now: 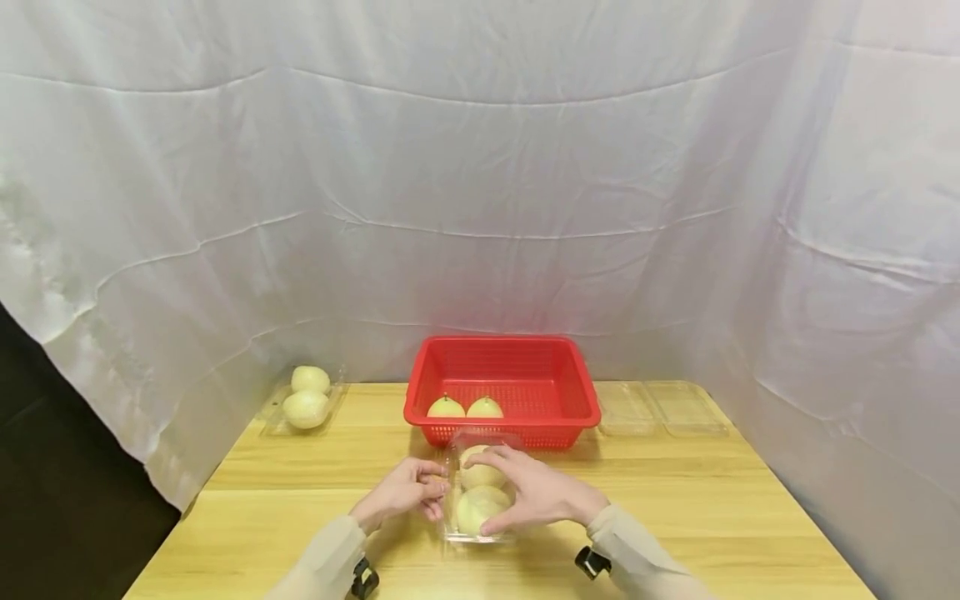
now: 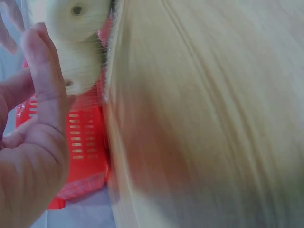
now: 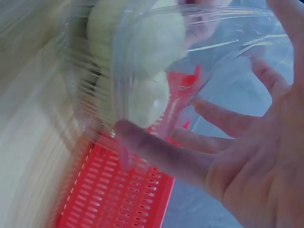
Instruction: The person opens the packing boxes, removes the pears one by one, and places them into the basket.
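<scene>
A clear plastic clamshell box [image 1: 480, 538] with two pale yellow pears [image 1: 482, 508] in it stands mid-table, in front of the red basket [image 1: 502, 433]. My right hand [image 1: 536, 492] spreads over its right side. In the right wrist view, the thumb [image 3: 156, 149] lies along the box's rim, and the other fingers are spread by the raised clear lid [image 3: 228, 40]. At the box's left side is my left hand [image 1: 408, 492], its fingers beside the wall; contact is hard to tell. Both pears [image 2: 78, 19] also show in the left wrist view.
Two more pears [image 1: 485, 407] lie inside the red basket. At the back left, another clear box [image 1: 330, 408] holds two pears [image 1: 306, 408]. Clear plastic boxes or lids [image 1: 686, 408] lie at the back right. A pale curtain [image 1: 495, 208] hangs round the table.
</scene>
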The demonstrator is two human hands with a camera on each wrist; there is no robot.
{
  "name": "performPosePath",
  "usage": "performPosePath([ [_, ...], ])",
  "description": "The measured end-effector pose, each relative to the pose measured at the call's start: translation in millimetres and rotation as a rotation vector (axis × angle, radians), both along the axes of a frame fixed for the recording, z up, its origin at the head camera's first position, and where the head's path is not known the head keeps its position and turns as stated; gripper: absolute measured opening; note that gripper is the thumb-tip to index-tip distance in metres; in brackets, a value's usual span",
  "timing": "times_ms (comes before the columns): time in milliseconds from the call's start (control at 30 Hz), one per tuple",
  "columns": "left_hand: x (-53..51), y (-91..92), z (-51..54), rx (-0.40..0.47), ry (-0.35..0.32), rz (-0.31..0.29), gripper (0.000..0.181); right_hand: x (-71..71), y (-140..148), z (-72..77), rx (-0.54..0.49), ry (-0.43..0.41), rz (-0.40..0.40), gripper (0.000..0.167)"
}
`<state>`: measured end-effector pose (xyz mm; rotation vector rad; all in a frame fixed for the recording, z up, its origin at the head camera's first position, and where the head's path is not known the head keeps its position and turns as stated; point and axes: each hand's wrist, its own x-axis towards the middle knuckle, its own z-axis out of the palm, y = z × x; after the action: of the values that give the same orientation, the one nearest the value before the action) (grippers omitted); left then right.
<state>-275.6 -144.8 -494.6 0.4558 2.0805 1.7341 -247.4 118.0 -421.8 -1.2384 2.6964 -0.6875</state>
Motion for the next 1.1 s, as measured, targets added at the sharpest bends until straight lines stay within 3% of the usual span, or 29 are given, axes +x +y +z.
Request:
performPosePath([
  [200,1.3,0.9,3.4,0.000,-0.029,0.013,0.044,0.1,8.9,6.6,-0.121,-0.130,-0.036,0.047],
  [300,3.1,-0.6,3.1,-0.006,-0.031,0.009,0.044,2.6,10.0,11.6,-0.178,-0.155,-0.061,0.029],
  [433,4.8,-1.6,2.1,-0.003,-0.030,0.003,0.045,7.9,13.6,22.5,-0.243,-0.078,-0.161,0.017],
  [567,4.6,-2.0,-0.4,0.006,-0.028,0.000,0.043,14.2,21.4,33.8,-0.247,-0.021,-0.271,0.033],
  [633,4.5,-2.4,-1.6,0.010,-0.032,0.001,0.042,16.1,27.4,38.2,-0.241,-0.069,-0.301,0.037],
  [833,4.1,-3.4,-4.9,0.014,-0.041,-0.005,0.040,15.6,59.2,47.0,-0.240,-0.261,-0.353,0.029],
  [1100,2.8,-3.4,-3.8,0.014,-0.047,-0.009,0.041,12.1,110.0,43.8,-0.164,-0.493,-0.288,0.028],
])
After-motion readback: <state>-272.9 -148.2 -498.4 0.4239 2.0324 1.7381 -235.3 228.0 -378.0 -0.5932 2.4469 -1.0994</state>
